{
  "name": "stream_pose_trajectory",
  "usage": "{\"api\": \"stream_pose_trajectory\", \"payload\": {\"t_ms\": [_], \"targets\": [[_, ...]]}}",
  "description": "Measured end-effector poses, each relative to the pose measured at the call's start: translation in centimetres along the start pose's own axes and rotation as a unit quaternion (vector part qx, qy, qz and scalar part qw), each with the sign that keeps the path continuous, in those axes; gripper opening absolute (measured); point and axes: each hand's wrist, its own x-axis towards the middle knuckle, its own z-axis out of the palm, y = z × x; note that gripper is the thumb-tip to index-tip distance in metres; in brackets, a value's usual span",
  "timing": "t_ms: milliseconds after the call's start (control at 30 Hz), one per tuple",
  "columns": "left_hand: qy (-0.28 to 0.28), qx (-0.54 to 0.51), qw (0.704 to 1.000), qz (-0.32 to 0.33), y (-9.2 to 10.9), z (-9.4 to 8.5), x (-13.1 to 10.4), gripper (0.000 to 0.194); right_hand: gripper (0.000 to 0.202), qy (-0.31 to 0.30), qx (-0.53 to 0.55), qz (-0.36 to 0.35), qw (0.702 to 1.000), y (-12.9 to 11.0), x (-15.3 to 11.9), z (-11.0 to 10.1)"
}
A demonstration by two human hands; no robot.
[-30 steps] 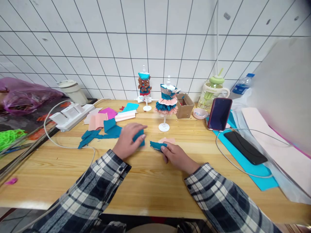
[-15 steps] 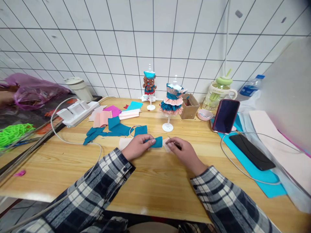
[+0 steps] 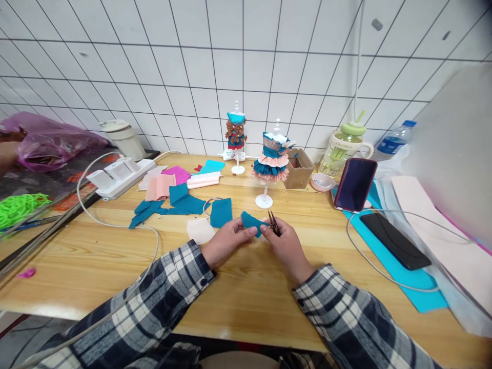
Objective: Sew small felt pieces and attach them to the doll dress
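Note:
Between my hands is a small dark teal paper piece (image 3: pixel 251 223). My left hand (image 3: pixel 228 241) pinches its lower left part between thumb and fingers. My right hand (image 3: pixel 287 248) pinches its right end and also holds dark pointed tweezers (image 3: pixel 274 224), tips up. A bit of pale paper shows by the right fingertips. Left of my hands lie a pale pink paper piece (image 3: pixel 200 231) and a teal square (image 3: pixel 221 212). Beyond them stands a small white dress form (image 3: pixel 264 201) in a teal and pink ruffled paper dress.
Behind stand a second dressed form (image 3: pixel 236 134) and a cardboard box (image 3: pixel 300 171). Paper scraps (image 3: pixel 159 188) and a power strip (image 3: pixel 121 178) lie left. At right are a bowl (image 3: pixel 323 182), a jug (image 3: pixel 342 148) and phones (image 3: pixel 355 184). Another person's hand (image 3: pixel 7 155) is far left.
My hands have come together, and the teal piece is now tilted and held by both. The tweezers point upward. My left hand has moved right, uncovering the pale piece and the teal square.

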Motion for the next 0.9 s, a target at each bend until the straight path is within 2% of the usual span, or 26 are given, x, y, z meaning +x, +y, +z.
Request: {"api": "stream_pose_trajectory", "payload": {"t_ms": [167,267,433,600,767,900], "targets": [[0.007,-0.149,0.987,-0.061,-0.7,0.6,-0.2,0.020,0.027,0.022,0.039,0.021,0.999,0.5,-0.2,0.7],[0.022,-0.128,0.990,-0.051,-0.7,0.4,-0.1,0.020,0.029,-0.007,0.041,0.031,0.999,0.5,-0.3,0.8],[0.084,-0.087,0.993,-0.006,-0.6,-0.3,0.3,0.020,0.037,-0.053,0.050,0.040,0.997,0.2,-0.7,0.5],[0.124,-0.106,0.987,0.010,-0.6,-1.0,0.6,0.023,0.031,-0.124,-0.023,0.007,0.992,0.4,-1.0,0.5],[0.119,-0.108,0.987,0.014,-0.5,-0.8,0.5,0.032,0.029,-0.186,-0.075,0.015,0.980,0.3,-1.5,0.8],[0.101,-0.075,0.992,0.019,-0.3,-0.4,0.4,0.035,0.027,-0.190,-0.092,0.019,0.977,0.2,-1.6,0.7]]}}
